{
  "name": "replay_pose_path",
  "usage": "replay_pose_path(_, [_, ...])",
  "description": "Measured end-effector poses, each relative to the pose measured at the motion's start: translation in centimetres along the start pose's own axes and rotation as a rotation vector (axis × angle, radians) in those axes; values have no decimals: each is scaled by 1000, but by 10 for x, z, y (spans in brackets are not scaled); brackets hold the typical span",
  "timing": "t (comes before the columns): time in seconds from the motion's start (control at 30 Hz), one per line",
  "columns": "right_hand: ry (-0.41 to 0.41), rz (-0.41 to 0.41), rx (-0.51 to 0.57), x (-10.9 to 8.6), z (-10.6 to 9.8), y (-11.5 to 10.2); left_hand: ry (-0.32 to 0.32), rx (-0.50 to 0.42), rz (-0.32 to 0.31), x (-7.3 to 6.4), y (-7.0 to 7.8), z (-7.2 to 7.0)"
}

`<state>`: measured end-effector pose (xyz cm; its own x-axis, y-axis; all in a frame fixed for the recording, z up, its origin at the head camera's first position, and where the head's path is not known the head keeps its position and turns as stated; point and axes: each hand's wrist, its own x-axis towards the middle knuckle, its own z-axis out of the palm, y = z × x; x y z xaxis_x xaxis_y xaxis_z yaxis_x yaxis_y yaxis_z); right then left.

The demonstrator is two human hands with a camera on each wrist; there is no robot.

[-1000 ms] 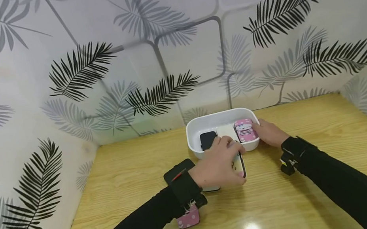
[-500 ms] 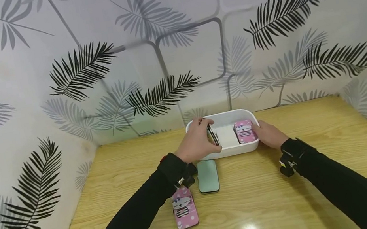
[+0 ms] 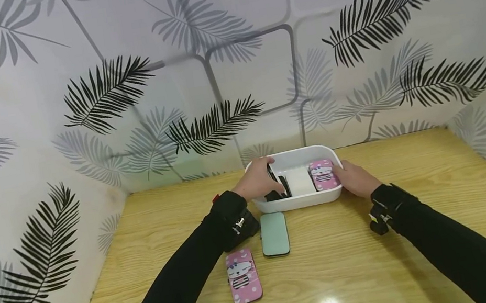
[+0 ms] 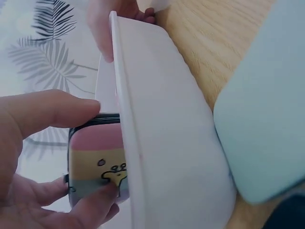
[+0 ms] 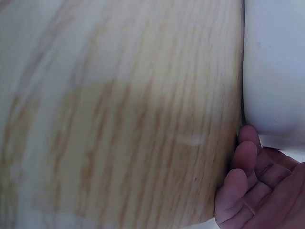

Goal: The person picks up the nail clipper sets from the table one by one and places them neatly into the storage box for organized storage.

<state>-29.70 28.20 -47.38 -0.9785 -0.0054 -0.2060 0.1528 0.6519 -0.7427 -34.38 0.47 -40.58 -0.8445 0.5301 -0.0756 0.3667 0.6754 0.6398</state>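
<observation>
My left hand (image 3: pixel 257 178) pinches a small flat case (image 4: pixel 88 152) between thumb and fingers at the left end of a white plastic box (image 3: pixel 308 201). Pink, yellow and grey bands with a cartoon face cover the case, and its lower part is hidden behind the box wall in the left wrist view. A dark case edge (image 3: pixel 285 187) shows beside those fingers, inside the box. My right hand (image 3: pixel 357 178) grips the box's right end, thumb over the rim and fingers curled outside. Near that thumb, a pink case with a cartoon cat (image 3: pixel 323 176) stands in the box.
On the wooden table (image 3: pixel 384 256), a mint-green case (image 3: pixel 273 234) lies just in front of the box. Another pink cat case (image 3: pixel 244 277) lies nearer, by the left forearm. Behind the box rises a leaf-patterned wall covering (image 3: pixel 259 74).
My left hand has carried the banded case from in front of the box leftward and back, then down into the box's left end. The right hand has stayed on the rim.
</observation>
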Motion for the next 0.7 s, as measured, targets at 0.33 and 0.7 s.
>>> replay_pose_path(0.33, [-1,6,-23,-2,1,-3,-130,51,-1,5,-3,-2])
replay_pose_path(0.7, [3,9,-21,-2,0,-2,-263,451,46,1,-3,-9])
